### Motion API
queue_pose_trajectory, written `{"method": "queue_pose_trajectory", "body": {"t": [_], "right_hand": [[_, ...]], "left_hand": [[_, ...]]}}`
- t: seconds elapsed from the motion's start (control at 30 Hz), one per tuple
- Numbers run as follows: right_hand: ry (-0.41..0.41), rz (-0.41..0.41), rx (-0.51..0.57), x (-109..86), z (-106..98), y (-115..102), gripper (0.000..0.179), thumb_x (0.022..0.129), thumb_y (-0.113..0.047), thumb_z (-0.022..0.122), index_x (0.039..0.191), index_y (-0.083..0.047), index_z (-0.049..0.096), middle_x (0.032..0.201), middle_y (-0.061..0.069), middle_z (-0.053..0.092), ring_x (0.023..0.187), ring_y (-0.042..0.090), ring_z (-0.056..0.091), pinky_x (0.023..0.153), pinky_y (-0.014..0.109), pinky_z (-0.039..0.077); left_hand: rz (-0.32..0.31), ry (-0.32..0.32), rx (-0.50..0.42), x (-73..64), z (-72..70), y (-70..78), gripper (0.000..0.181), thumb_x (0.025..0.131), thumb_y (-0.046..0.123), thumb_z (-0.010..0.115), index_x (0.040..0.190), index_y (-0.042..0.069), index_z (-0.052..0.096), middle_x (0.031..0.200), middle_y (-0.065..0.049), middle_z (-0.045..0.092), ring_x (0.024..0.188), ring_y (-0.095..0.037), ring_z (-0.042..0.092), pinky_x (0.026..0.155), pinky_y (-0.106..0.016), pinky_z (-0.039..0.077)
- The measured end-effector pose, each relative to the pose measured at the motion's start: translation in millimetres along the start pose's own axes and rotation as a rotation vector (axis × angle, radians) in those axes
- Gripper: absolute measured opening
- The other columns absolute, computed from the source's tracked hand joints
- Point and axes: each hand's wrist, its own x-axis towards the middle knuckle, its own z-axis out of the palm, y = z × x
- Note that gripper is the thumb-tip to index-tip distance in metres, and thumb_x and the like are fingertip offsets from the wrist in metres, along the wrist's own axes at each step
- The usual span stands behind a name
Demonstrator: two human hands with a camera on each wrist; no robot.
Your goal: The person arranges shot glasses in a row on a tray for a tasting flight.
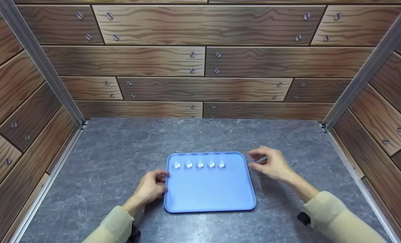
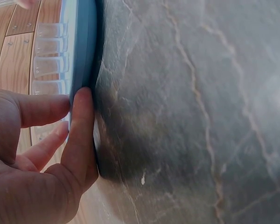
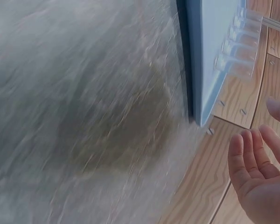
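Observation:
A light blue rectangular tray [image 1: 208, 189] lies flat on the tabletop. Several small clear cups [image 1: 200, 162] stand in a row along its far edge, from the left corner to right of the middle. My left hand [image 1: 149, 185] is at the tray's left edge; in the left wrist view its fingers [image 2: 81, 116] grip the rim, one along the outer side and another over the top. Beyond the tray's far right corner, my right hand [image 1: 269, 163] hovers with loosely bent fingers. The right wrist view shows that hand [image 3: 266, 177] apart from the tray, holding nothing.
The grey marbled tabletop [image 1: 119, 145] extends around the tray. Wood-patterned panels [image 1: 203, 60] enclose it at the back and both sides. Metal posts [image 1: 355, 74] rise at the two back corners, and metal rails [image 1: 48, 182] run along the sides.

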Motion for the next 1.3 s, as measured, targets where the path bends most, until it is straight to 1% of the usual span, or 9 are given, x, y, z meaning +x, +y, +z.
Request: {"method": "queue_pose_trajectory", "body": {"t": [0.07,0.17,0.4,0.5,0.83,0.97,1.1,1.2,1.3], "right_hand": [[0.008,-0.013,-0.005,-4.4,-6.1,1.2,0.034,0.091,-0.004,0.09,0.123,-0.002,0.082,0.113,0.021,0.08,0.104,0.034,0.08,0.089,0.042,0.073],[0.015,-0.038,-0.023,-12.1,-15.3,3.9,0.034,0.09,-0.004,0.091,0.123,-0.003,0.083,0.111,0.019,0.08,0.1,0.028,0.08,0.087,0.041,0.073],[0.023,-0.089,-0.078,-34.8,-37.8,14.2,0.033,0.086,-0.002,0.092,0.118,-0.002,0.084,0.106,0.013,0.081,0.093,0.002,0.074,0.081,0.031,0.072],[0.027,-0.088,-0.094,-42.9,-47.9,18.6,0.033,0.086,-0.002,0.092,0.118,-0.001,0.084,0.105,0.011,0.081,0.092,-0.004,0.071,0.08,0.03,0.071],[0.072,-0.095,-0.159,-70.0,-85.0,38.8,0.034,0.083,-0.001,0.094,0.115,-0.003,0.084,0.104,0.013,0.082,0.093,-0.012,0.067,0.077,0.02,0.068],[0.078,-0.074,-0.217,-81.6,-99.2,48.2,0.035,0.082,-0.004,0.095,0.115,-0.003,0.084,0.106,0.014,0.083,0.095,-0.014,0.065,0.077,0.024,0.068],[0.073,-0.053,-0.298,-93.7,-110.4,57.3,0.037,0.08,-0.01,0.098,0.114,-0.006,0.085,0.106,0.01,0.084,0.096,-0.013,0.065,0.077,0.029,0.069],[0.065,-0.021,-0.332,-101.9,-117.4,64.3,0.04,0.078,-0.013,0.1,0.115,-0.008,0.085,0.108,0.009,0.085,0.099,-0.01,0.065,0.079,0.027,0.068],[0.052,0.016,-0.337,-109.7,-122.6,72.8,0.045,0.076,-0.015,0.102,0.118,-0.01,0.085,0.113,0.01,0.084,0.103,-0.009,0.064,0.082,0.022,0.063]], "left_hand": [[-0.001,0.0,-0.003,-0.4,0.0,-0.2,0.055,0.079,-0.016,0.067,0.131,0.002,0.077,0.109,-0.015,0.071,0.09,-0.02,0.069,0.066,-0.039,0.071],[-0.005,-0.003,-0.015,-0.6,0.2,-0.3,0.056,0.079,-0.016,0.067,0.131,0.001,0.077,0.109,-0.015,0.071,0.089,-0.02,0.069,0.066,-0.04,0.071],[-0.004,-0.007,-0.011,0.0,-0.9,1.4,0.054,0.081,-0.014,0.067,0.132,0.002,0.077,0.109,-0.014,0.069,0.089,-0.02,0.068,0.066,-0.04,0.071],[-0.004,-0.002,0.001,-0.3,-1.5,1.6,0.054,0.08,-0.014,0.068,0.131,0.003,0.077,0.109,-0.013,0.069,0.089,-0.019,0.067,0.066,-0.039,0.071],[0.004,-0.003,-0.001,-0.5,-0.9,1.0,0.054,0.08,-0.015,0.068,0.129,0.003,0.078,0.108,-0.014,0.069,0.088,-0.02,0.068,0.065,-0.04,0.071],[-0.002,0.0,0.004,-0.4,-0.6,1.1,0.054,0.08,-0.015,0.069,0.129,0.004,0.078,0.108,-0.014,0.069,0.088,-0.02,0.067,0.065,-0.04,0.071],[-0.01,0.0,0.006,0.0,0.6,0.2,0.053,0.081,-0.015,0.069,0.129,0.004,0.078,0.107,-0.013,0.068,0.088,-0.02,0.067,0.064,-0.038,0.07],[-0.008,-0.001,0.001,0.2,0.6,-0.2,0.053,0.081,-0.016,0.068,0.129,0.004,0.078,0.107,-0.013,0.068,0.088,-0.02,0.067,0.064,-0.039,0.07],[-0.002,-0.002,-0.007,-0.3,-0.2,0.0,0.053,0.081,-0.016,0.068,0.13,0.003,0.078,0.109,-0.014,0.069,0.089,-0.02,0.067,0.065,-0.04,0.071]]}}
